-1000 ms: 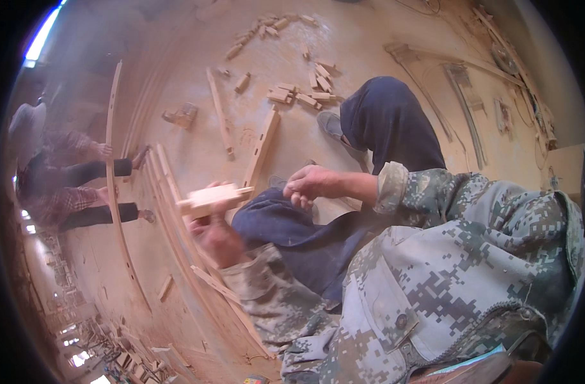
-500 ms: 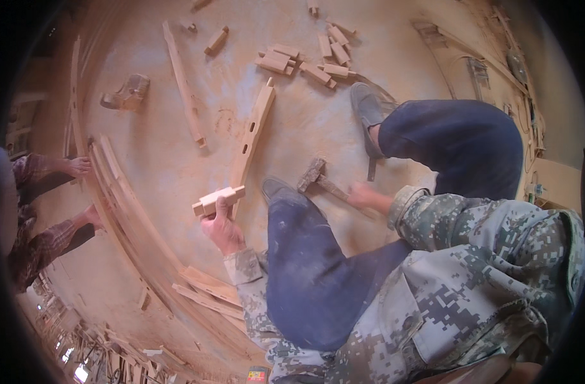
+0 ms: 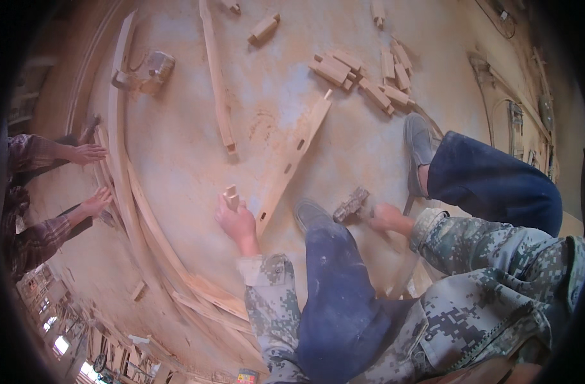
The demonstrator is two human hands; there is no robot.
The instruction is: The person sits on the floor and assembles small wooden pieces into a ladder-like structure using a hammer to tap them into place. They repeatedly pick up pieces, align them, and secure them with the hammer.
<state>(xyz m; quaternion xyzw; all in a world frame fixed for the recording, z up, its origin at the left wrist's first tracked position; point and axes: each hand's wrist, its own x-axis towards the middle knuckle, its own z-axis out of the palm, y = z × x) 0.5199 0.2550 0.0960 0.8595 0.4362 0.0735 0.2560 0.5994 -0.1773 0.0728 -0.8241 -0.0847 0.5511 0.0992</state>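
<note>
My left hand (image 3: 237,224) is closed round a short wooden block (image 3: 231,197), whose stepped end sticks up out of my fingers; the rest of it is hidden in the grip. Just right of that hand, a long wooden rail (image 3: 291,165) with several slots slants away across the floor, a small peg-like end at its far tip. My right hand (image 3: 388,219) grips a hammer by its handle, with the rough, dusty hammer head (image 3: 352,205) pointing left above my shoe. Most of the handle is hidden by the hand.
Short wooden blocks (image 3: 334,69) lie heaped beyond the rail. A bare wooden bar (image 3: 217,86) and a dusty tool-like object (image 3: 153,67) lie far left. Another person's hands (image 3: 89,153) are beside long curved strips (image 3: 134,211) at left.
The block in my left hand has turned from lying crosswise to end-up. My right hand still holds the hammer, its head now nearer the hand. The whole view has shifted.
</note>
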